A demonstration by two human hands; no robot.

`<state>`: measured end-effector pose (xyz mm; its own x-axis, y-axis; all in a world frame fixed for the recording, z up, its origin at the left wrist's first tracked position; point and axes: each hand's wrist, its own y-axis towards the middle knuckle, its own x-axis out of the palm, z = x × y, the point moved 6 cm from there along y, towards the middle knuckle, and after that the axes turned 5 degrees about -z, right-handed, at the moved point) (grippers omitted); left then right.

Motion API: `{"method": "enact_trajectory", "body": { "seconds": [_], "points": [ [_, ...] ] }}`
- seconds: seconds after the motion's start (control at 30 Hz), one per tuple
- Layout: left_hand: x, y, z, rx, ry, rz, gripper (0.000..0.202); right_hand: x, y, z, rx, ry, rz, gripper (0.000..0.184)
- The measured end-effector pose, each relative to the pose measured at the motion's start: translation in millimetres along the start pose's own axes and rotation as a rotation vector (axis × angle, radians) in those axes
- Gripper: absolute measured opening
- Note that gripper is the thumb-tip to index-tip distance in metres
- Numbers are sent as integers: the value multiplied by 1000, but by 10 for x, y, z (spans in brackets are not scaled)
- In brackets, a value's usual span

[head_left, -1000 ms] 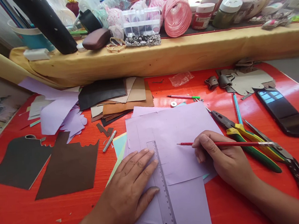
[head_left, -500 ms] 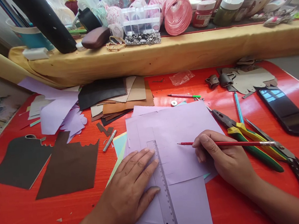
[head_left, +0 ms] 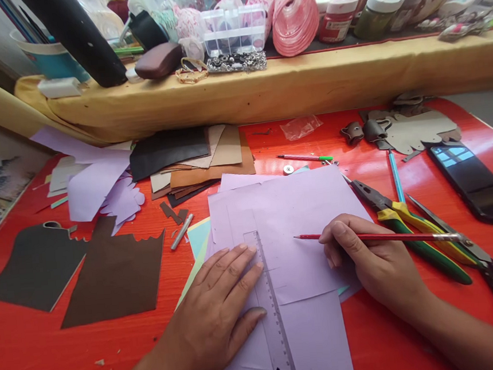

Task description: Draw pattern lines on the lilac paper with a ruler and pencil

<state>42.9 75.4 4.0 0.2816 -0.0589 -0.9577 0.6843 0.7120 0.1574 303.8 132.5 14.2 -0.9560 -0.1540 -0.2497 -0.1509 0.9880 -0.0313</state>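
Observation:
My left hand [head_left: 222, 302] lies flat with its fingers stretched out, pressing a clear ruler [head_left: 277, 320] onto purple paper [head_left: 300, 203]. Faint pencil lines show on the paper near the ruler's far end. To the right, my right hand [head_left: 367, 255] holds a red pencil [head_left: 380, 236] between thumb and fingers. The pencil's tip points left over the paper; whether it touches the surface I cannot tell. More purple, green and blue sheets lie under the top sheet.
Pliers [head_left: 410, 234], scissors [head_left: 491, 273] and a phone [head_left: 475, 182] lie at the right. Brown leather pieces [head_left: 116, 277] lie left, with a stack of leather [head_left: 170, 154] behind. Jars and boxes crowd a ledge [head_left: 289, 83] along the back of the red table [head_left: 127, 356].
Both hands, the ruler and the pencil keep their places on the paper. Only a slight shift of the whole view shows.

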Motion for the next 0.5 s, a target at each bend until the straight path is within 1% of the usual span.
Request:
{"method": "enact_trajectory", "body": {
  "seconds": [0.5],
  "points": [
    [22,-5,-13,-2,-4,-2,49,5,10,-23,-3,-6,7,50]
  ]
}}
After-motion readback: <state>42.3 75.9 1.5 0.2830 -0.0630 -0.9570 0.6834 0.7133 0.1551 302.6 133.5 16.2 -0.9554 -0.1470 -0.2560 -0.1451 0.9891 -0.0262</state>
